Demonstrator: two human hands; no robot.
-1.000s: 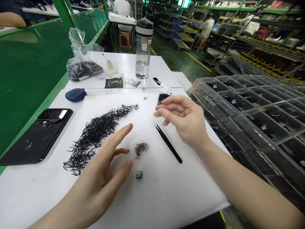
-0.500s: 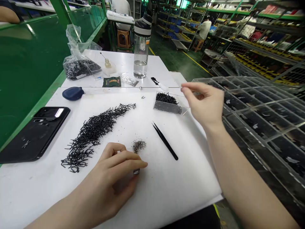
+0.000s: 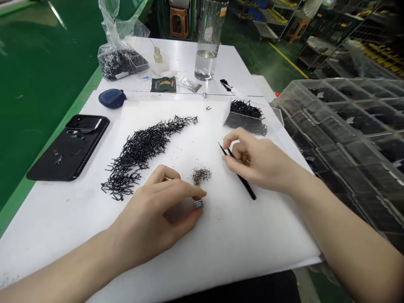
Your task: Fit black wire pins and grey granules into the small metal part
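Note:
My left hand point(image 3: 160, 212) rests on the white sheet point(image 3: 221, 235) and pinches a small grey metal part point(image 3: 198, 204) between thumb and forefinger. Just beyond it lies a little heap of tiny specks point(image 3: 201, 174). My right hand point(image 3: 257, 162) is curled over black tweezers point(image 3: 240, 176) lying on the sheet, its fingertips touching them near the pointed end. A long pile of black bent pins point(image 3: 142, 149) spreads to the left. A clear tray of more black pins point(image 3: 246, 115) sits behind my right hand.
A black phone point(image 3: 71, 147) lies at the left edge, a dark blue case point(image 3: 112, 98) behind it. At the back stand a water bottle point(image 3: 208, 46), a plastic bag of black parts point(image 3: 121, 63) and a green sachet point(image 3: 163, 84). Clear compartment boxes point(image 3: 347, 122) fill the right side.
My right hand came down from beside the clear tray onto the tweezers. My left hand closed on the small grey part. The camera tilted down and closer.

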